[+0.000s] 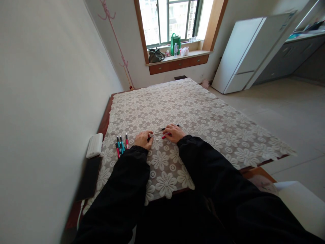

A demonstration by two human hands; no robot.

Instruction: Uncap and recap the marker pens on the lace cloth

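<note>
No readable text anywhere

The pens (pixel 121 145) by the wall, the white box (pixel 94 145) and the green bag (pixel 175 44) on the windowsill show no legible lettering (all too small and blurred).

A single head-worn camera looks forward and steeply down over the lace-covered wooden tabletop (pixel 193 112), close above it, facing the far wood-framed window (pixel 172 20).
</note>
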